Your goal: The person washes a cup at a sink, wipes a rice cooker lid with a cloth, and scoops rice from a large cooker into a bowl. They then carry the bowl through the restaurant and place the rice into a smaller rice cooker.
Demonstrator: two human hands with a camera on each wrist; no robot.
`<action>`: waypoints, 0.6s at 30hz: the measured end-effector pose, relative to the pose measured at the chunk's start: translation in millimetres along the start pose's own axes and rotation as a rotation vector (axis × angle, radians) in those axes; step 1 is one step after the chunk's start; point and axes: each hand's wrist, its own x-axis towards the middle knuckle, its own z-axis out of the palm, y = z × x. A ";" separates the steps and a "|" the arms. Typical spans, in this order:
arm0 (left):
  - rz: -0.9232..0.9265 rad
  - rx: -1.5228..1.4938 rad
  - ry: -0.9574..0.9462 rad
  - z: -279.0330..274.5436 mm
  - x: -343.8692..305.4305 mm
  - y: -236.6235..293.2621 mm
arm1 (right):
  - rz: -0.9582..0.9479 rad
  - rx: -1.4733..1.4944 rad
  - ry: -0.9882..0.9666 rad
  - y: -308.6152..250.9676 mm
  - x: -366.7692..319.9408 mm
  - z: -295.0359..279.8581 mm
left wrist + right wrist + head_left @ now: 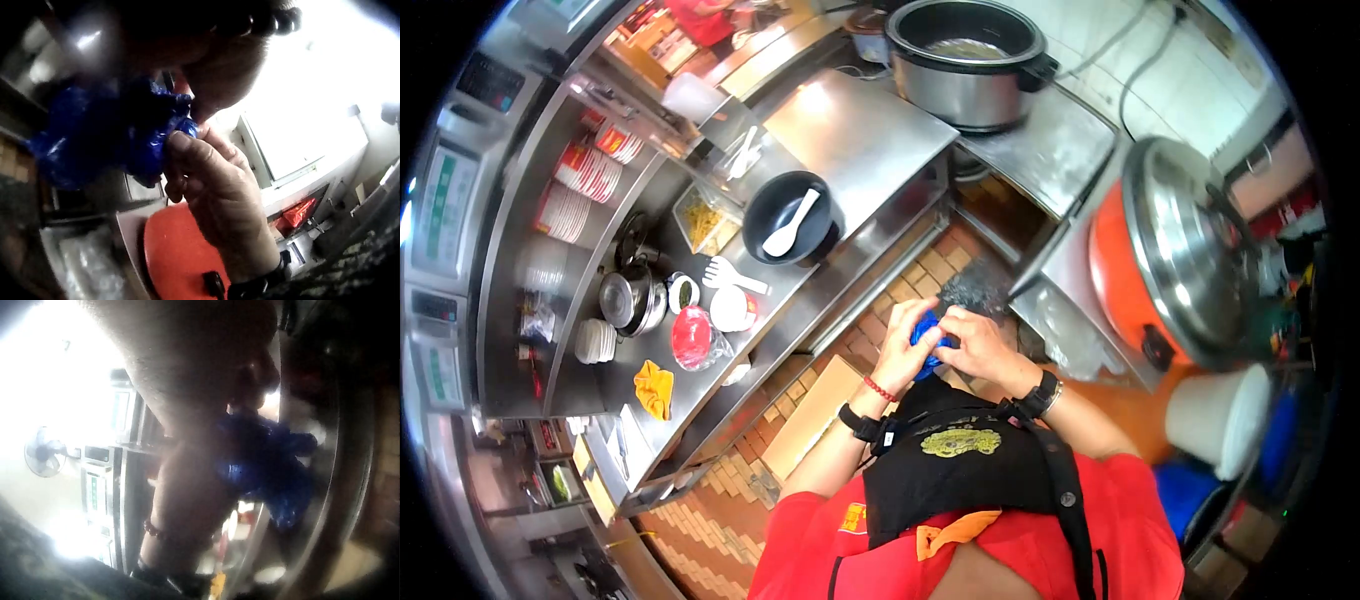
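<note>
Thin, glossy blue plastic (927, 343) is bunched up between both hands, in front of the person's apron. My left hand (897, 352), with a red bead bracelet at the wrist, grips it from the left. From the other side my right hand (982, 347) pinches its edge between thumb and fingers. The left wrist view shows the right hand (219, 181) on the gathered end of the blue plastic (147, 147), whose looser part spreads away to the left. In the right wrist view, the blue plastic (269, 465) hangs out beyond the dark, shadowed left hand (190, 487).
A steel counter (830, 115) runs along the left, carrying a black bowl (775, 215) with a white spoon, a red bowl (692, 338) and a yellow cloth (654, 389). A large pot (960, 85) stands ahead; a red lidded cooker (1115, 260) and a white bucket (1220, 415) are right.
</note>
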 end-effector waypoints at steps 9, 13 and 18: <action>-0.002 0.351 0.025 -125.9 54.3 39.2 | -0.132 -0.010 -0.315 -27.3 189.8 10.2; 0.105 0.682 0.136 -158.1 82.0 44.1 | -0.209 -0.178 -0.344 -62.5 234.7 -3.8; 0.139 0.756 0.411 -189.0 115.2 35.7 | -0.236 0.041 -0.382 -61.0 296.2 -8.8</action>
